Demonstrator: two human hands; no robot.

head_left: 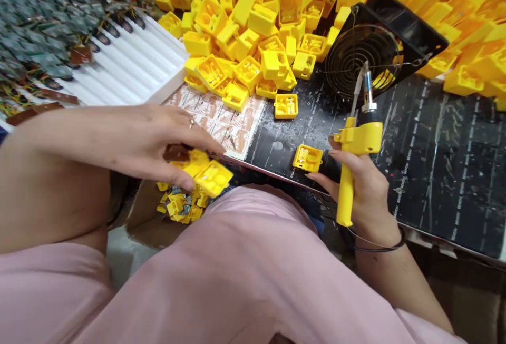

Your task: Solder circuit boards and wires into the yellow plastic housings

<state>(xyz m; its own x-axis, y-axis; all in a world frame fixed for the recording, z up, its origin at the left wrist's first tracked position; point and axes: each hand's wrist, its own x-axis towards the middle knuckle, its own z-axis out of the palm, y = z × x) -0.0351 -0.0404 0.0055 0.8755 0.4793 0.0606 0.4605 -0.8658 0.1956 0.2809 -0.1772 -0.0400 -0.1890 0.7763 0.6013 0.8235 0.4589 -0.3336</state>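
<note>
My right hand (361, 186) grips the yellow handle of a soldering gun (358, 141), tip pointing up toward a black fan (379, 43). A single yellow plastic housing (307, 158) lies on the black mat just left of that hand's fingertips. My left hand (158, 141) reaches over the table edge, fingers closed on a yellow housing (211, 177) with a small brown part against it. Below that hand, a cardboard box (146, 217) holds several more yellow pieces with small circuit boards.
A big heap of yellow housings (276, 12) covers the back of the table. A white ridged tray (130, 65) with rows of circuit boards (43, 22) stands at the left. The black mat (443, 165) is scratched. My lap in pink cloth fills the foreground.
</note>
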